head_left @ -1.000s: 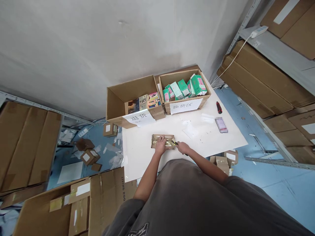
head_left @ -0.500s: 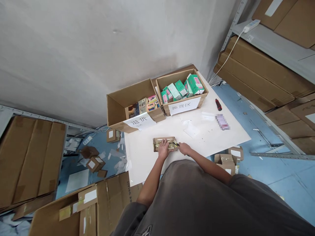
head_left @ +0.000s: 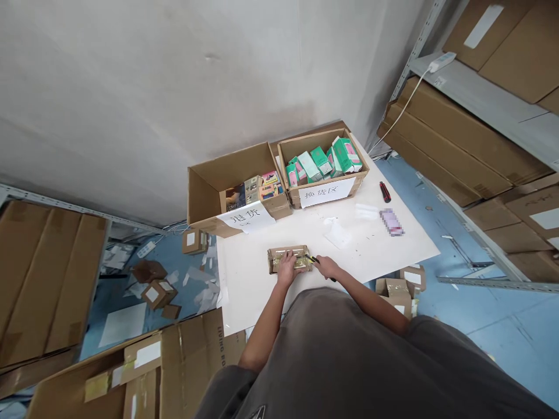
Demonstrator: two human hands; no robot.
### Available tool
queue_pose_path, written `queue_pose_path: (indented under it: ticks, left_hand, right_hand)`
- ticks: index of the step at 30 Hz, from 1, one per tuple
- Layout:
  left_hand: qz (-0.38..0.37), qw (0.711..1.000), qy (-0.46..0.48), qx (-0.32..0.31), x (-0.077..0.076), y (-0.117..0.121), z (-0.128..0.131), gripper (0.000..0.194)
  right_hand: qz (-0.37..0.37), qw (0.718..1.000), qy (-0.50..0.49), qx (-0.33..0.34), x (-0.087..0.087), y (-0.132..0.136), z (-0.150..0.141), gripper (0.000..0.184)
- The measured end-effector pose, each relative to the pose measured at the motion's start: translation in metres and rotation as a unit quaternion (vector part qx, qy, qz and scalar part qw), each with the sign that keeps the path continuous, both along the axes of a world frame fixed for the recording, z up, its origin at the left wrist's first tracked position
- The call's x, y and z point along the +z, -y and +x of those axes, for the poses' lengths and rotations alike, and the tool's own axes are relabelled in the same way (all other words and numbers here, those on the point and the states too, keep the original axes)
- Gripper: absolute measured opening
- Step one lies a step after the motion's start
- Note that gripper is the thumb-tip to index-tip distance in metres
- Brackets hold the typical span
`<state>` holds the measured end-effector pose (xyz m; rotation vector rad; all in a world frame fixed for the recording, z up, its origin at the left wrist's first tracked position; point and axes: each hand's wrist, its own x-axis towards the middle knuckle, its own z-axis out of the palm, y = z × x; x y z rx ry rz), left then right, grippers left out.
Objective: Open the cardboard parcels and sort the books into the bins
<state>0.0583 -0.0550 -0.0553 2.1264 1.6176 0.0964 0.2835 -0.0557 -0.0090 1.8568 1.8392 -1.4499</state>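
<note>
A small, flat cardboard box [head_left: 274, 263] with shiny tape lies on the white table near its front edge. My left hand [head_left: 287, 268] is on top of this box, fingers laid over it and holding it against the tabletop. In my right hand [head_left: 326, 267] is a box cutter [head_left: 312, 259] with black and yellow on it, its tip at the box's right end. The fingers of that hand are wrapped round the cutter's handle. How far the blade reaches into the tape is too small to tell.
Behind stand two open cartons: the left carton [head_left: 203, 201] holds several packages, the right carton [head_left: 292, 195] green-and-white ones. A red and black tool [head_left: 385, 192], a blurred purple item [head_left: 392, 222] and plastic scraps [head_left: 337, 234] lie on the table [head_left: 244, 291]. Shelves flank both sides.
The view has shifted slightly. Both hands, the box and the cutter keep nearly the same places relative to each other, with the cutter still at the box's right end.
</note>
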Motion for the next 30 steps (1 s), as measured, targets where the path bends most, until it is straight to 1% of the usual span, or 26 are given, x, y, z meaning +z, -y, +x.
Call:
queue_pose_path:
  ticks: [5,9,13,16,20,23,25,28,30]
  left_hand:
    - [-0.001,1.000,0.011,0.006,0.000,-0.002,0.000,0.044]
    - [-0.008,1.000,0.014,0.005,0.002,-0.002,0.000,0.046]
    - [0.003,1.000,0.015,0.011,0.001,0.000,-0.001,0.044]
    - [0.018,1.000,0.018,0.013,-0.001,0.004,-0.001,0.040]
    - [0.020,1.000,0.021,0.001,-0.002,0.006,-0.002,0.035]
    - [0.026,0.999,0.018,-0.007,-0.002,0.008,-0.004,0.036]
    - [0.033,0.999,0.013,-0.009,-0.003,0.009,-0.005,0.036]
    - [0.042,0.999,-0.001,-0.001,-0.003,0.010,-0.005,0.036]
    - [0.051,0.999,-0.014,0.013,-0.003,0.011,-0.003,0.035]
  right_hand:
    - [-0.006,1.000,0.013,0.020,-0.002,0.008,-0.004,0.030]
    - [-0.029,0.999,0.006,0.029,0.004,0.006,-0.004,0.029]
    - [-0.019,0.999,0.025,0.038,0.009,0.005,-0.011,0.027]
    - [-0.027,0.998,0.023,0.054,0.010,0.008,-0.014,0.027]
    - [0.003,0.998,0.042,0.048,0.011,0.012,-0.012,0.027]
    - [-0.012,0.997,0.030,0.069,0.012,0.013,-0.009,0.028]
    - [-0.005,0.996,0.034,0.078,0.010,0.015,-0.009,0.029]
    - [0.028,0.994,0.058,0.092,0.006,0.020,-0.009,0.030]
    - [0.021,0.992,0.061,0.111,0.004,0.025,-0.003,0.027]
